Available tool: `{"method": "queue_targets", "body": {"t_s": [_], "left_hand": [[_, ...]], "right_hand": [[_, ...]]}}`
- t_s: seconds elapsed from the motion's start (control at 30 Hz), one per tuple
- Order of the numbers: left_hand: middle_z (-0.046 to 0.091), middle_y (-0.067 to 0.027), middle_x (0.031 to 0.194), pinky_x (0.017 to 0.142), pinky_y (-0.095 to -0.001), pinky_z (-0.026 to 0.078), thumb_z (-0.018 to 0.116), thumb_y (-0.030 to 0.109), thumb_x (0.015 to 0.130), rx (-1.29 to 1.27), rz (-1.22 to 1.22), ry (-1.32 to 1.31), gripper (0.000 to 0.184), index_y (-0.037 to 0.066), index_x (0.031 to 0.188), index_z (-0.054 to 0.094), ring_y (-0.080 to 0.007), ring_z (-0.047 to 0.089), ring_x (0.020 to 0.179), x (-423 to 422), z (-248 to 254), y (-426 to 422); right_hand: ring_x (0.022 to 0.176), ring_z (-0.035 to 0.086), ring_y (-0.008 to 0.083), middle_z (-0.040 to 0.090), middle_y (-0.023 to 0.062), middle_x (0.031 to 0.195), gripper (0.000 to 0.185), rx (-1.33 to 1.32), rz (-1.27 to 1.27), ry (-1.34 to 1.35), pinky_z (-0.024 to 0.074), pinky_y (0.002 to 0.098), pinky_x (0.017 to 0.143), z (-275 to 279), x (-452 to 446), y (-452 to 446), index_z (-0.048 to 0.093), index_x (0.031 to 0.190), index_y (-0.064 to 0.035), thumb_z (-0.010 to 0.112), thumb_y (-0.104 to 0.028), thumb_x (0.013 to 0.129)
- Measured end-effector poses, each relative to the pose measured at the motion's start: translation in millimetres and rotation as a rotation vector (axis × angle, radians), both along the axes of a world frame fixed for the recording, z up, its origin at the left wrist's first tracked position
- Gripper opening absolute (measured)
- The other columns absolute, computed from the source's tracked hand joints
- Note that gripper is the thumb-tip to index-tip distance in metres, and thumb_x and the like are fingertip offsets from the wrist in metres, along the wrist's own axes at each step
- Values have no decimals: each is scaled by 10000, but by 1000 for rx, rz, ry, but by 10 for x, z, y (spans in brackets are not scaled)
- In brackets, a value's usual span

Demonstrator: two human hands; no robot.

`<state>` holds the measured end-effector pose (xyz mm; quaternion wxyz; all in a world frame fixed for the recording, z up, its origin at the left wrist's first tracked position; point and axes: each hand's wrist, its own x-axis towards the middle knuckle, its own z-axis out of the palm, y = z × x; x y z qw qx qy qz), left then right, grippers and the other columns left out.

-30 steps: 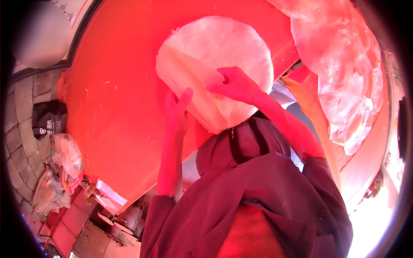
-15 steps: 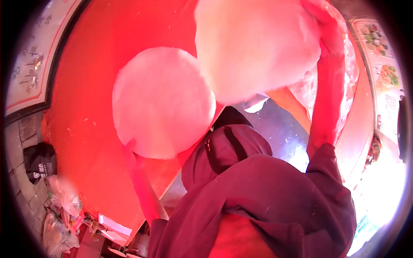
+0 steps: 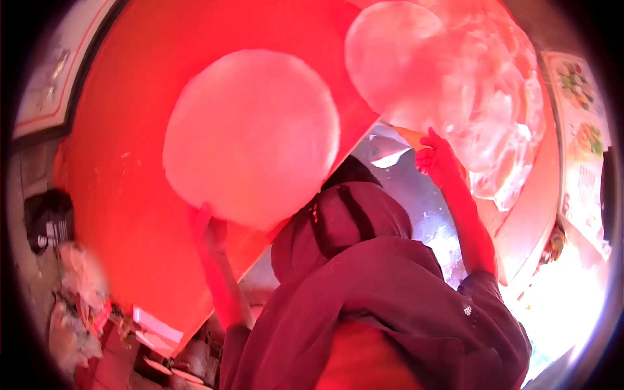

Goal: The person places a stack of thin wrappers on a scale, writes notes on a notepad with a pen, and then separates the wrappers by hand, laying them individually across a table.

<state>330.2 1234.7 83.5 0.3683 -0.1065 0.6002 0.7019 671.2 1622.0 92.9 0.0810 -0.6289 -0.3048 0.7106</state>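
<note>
A round, thin, pale sheet [image 3: 252, 136] lies flat near the edge of the red-lit table [image 3: 123, 214]. At its lower left rim is my left hand [image 3: 209, 227], with the thumb against the rim and the other fingers dim or hidden. My right hand [image 3: 439, 158] is in the air beyond the table edge, fingers apart and slightly curled, holding nothing. Above it, at the upper right, another round sheet [image 3: 383, 55] lies at the left side of a heap of overlapping pale sheets [image 3: 497, 110].
Plastic bags [image 3: 75, 325] and a black bag [image 3: 49, 221] are at the lower left. A framed board [image 3: 49, 91] stands at the upper left. A panel with food pictures [image 3: 578, 136] is at the right. The table's edge runs diagonally before my knees.
The sheet my right hand held has gone over to the heap at the upper right and been let go. That hand has come back down, open. My left hand has stayed by the other sheet's rim.
</note>
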Motion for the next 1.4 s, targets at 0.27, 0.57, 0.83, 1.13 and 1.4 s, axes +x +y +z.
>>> {"method": "queue_targets", "body": {"t_s": [0.27,0.57,0.83,1.13,1.4], "left_hand": [[585,-141,1305,968,-421,507,613,70,915,170,-119,100,521,-19,1402,449,-271,595,1169,2,206,567],[584,-146,1310,977,-431,507,615,75,922,175,-19,70,521,-20,1406,445,-279,594,1177,24,127,442],[583,-151,1315,985,-440,508,617,78,928,158,65,45,521,-20,1409,443,-286,593,1184,25,57,324],[582,-157,1319,994,-450,509,620,83,934,175,104,-20,521,-20,1413,439,-294,592,1192,-18,-42,69],[561,-146,1355,1028,-454,476,624,118,936,228,134,-73,530,-13,1416,442,-295,565,1228,-209,-121,-392]], "right_hand": [[823,660,212,696,121,905,465,700,996,361,535,332,762,532,-2146,-1393,657,1155,-29,793,-306,808],[710,624,141,682,112,775,245,504,844,511,520,320,675,-39,-2500,-1350,706,976,24,668,-186,855],[711,603,158,621,137,707,262,583,950,372,486,344,632,-23,-2634,-1626,700,899,0,665,-258,875],[791,681,252,684,103,817,341,833,1184,385,534,390,719,29,-2593,-1349,671,1048,-21,710,-315,879],[798,672,211,674,73,872,269,511,348,740,544,346,706,786,-2064,827,661,1053,-17,677,-242,906]]}}
